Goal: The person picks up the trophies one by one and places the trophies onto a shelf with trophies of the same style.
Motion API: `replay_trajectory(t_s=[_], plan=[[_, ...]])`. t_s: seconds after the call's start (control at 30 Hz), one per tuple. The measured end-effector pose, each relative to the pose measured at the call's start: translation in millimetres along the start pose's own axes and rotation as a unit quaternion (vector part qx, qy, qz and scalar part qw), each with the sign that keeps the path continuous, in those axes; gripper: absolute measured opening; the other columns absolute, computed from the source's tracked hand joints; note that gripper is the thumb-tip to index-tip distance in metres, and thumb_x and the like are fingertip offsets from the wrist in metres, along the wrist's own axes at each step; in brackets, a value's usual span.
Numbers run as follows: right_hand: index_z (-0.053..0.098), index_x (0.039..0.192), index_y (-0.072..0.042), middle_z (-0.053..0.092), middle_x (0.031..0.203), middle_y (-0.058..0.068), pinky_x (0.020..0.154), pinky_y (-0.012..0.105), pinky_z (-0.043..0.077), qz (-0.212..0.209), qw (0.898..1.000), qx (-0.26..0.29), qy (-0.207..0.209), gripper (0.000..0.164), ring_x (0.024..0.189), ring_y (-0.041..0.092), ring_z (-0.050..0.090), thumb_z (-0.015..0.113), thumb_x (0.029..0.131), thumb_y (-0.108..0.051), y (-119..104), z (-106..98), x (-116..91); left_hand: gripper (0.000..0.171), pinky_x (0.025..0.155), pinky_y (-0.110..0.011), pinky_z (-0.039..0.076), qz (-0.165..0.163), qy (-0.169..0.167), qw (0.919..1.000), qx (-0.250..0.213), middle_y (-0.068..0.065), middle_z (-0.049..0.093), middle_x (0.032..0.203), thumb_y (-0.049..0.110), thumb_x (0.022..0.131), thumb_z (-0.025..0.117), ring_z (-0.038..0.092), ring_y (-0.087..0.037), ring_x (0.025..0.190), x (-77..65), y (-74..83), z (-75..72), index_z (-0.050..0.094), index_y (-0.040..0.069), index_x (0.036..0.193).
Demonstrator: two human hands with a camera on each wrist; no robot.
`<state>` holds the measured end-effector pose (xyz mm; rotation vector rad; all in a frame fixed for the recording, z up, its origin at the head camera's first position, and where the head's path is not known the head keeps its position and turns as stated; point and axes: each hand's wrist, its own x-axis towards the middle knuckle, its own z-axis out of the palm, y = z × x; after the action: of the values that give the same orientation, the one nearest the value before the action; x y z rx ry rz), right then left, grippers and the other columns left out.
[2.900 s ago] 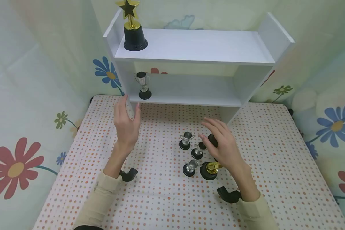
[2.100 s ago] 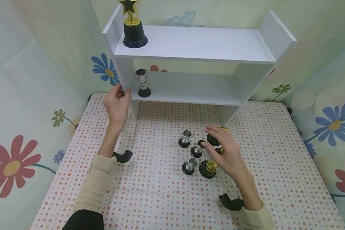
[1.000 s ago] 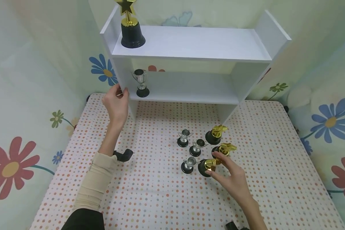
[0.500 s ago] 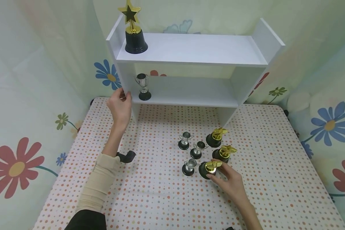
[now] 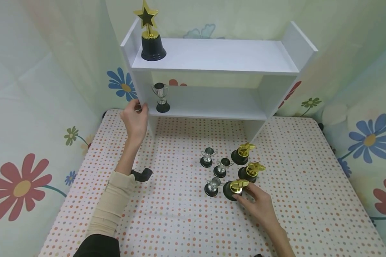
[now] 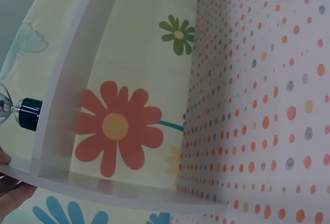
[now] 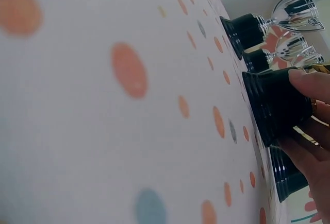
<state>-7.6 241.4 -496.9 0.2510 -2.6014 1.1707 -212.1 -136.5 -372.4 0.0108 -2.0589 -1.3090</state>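
Note:
My left hand (image 5: 135, 121) pinches the edge of the white shelf unit's (image 5: 209, 116) left side panel; in the left wrist view the thumb (image 6: 4, 157) lies on one face and fingers on the other. My right hand (image 5: 258, 205) grips the nearest gold trophy (image 5: 237, 185) at its black base (image 7: 278, 103), thumb and fingers to either side; it stands on the table. Behind it are two more gold trophies, one in the middle (image 5: 251, 171) and one farther back (image 5: 242, 153). Three small silver cups (image 5: 213, 184) stand just left of these.
A tall gold star trophy (image 5: 152, 46) stands at the left of the upper shelf (image 5: 218, 55). A silver cup (image 5: 162, 98) is at the left of the lower shelf (image 5: 212, 103). The dotted tablecloth (image 5: 170, 221) covers the table; flowered cloth hangs behind.
My left hand has moved to the shelf's left panel and taken hold of it. My right hand has come down nearer, from above the trophies, and now holds the nearest gold trophy.

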Motion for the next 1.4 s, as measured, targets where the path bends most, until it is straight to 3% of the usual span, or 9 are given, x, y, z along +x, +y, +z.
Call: replay_trajectory(t_s=[0.2, 0.4, 0.63, 0.8, 1.13, 1.4], plan=[[0.067, 0.108, -0.009, 0.072, 0.109, 0.008, 0.087, 0.006, 0.049, -0.016, 1.000, -0.024, -0.003, 0.048, 0.100, 0.009, 0.068, 0.087, 0.065, -0.004, -7.6, -7.8, 2.8, 0.019, 0.080, -0.033, 0.060, -0.003, -0.003, 1.0000, 0.005, -0.017, 0.072, 0.103, 0.009, 0.092, 0.062, 0.069, -0.025, 0.091, 1.5, 0.0, 0.1, 0.069, -0.003, 0.105], [0.067, 0.108, -0.013, 0.072, 0.110, 0.003, 0.091, 0.002, 0.044, -0.007, 0.999, -0.045, -0.009, 0.042, 0.104, 0.002, 0.064, 0.086, 0.070, -0.010, -20.4, -22.3, 9.2, 0.019, 0.081, -0.033, 0.060, -0.005, -0.008, 0.9999, 0.004, -0.018, 0.072, 0.103, 0.009, 0.092, 0.062, 0.069, -0.025, 0.092, 2.4, 0.6, -0.5, 0.069, -0.003, 0.105], [0.067, 0.112, -0.013, 0.072, 0.112, 0.004, 0.092, 0.000, 0.041, -0.052, 0.997, -0.056, -0.001, 0.044, 0.106, -0.003, 0.061, 0.085, 0.072, -0.010, -35.3, -37.6, 22.0, 0.020, 0.082, -0.032, 0.060, -0.004, -0.012, 0.9999, 0.002, -0.017, 0.072, 0.104, 0.009, 0.092, 0.062, 0.069, -0.025, 0.093, 3.0, 0.2, -0.1, 0.069, -0.002, 0.107], [0.068, 0.106, -0.013, 0.073, 0.102, 0.000, 0.084, 0.003, 0.046, -0.092, 0.993, -0.076, 0.003, 0.042, 0.092, 0.008, 0.066, 0.086, 0.068, -0.009, -43.4, -45.5, 27.6, 0.019, 0.082, -0.032, 0.060, -0.001, -0.012, 0.9999, -0.001, -0.018, 0.072, 0.105, 0.008, 0.092, 0.062, 0.069, -0.025, 0.093, 1.4, -0.4, 0.2, 0.069, -0.003, 0.107], [0.070, 0.103, -0.010, 0.073, 0.096, 0.001, 0.080, 0.007, 0.048, -0.154, 0.987, -0.048, 0.009, 0.042, 0.087, 0.002, 0.064, 0.086, 0.065, -0.004, -64.9, -52.0, 55.5, 0.020, 0.081, -0.033, 0.060, -0.007, -0.010, 0.9999, 0.002, -0.018, 0.072, 0.104, 0.009, 0.092, 0.062, 0.069, -0.024, 0.093, 1.8, -0.8, -4.0, 0.069, -0.003, 0.107], [0.070, 0.110, -0.009, 0.074, 0.102, 0.004, 0.076, 0.003, 0.049, -0.129, 0.991, -0.023, 0.001, 0.045, 0.092, 0.005, 0.067, 0.085, 0.069, -0.005, -90.7, -50.9, 76.2, 0.019, 0.081, -0.034, 0.060, -0.003, -0.013, 0.9999, -0.002, -0.019, 0.071, 0.102, 0.007, 0.092, 0.061, 0.068, -0.025, 0.091, 2.7, -0.6, -3.0, 0.068, -0.005, 0.104]])
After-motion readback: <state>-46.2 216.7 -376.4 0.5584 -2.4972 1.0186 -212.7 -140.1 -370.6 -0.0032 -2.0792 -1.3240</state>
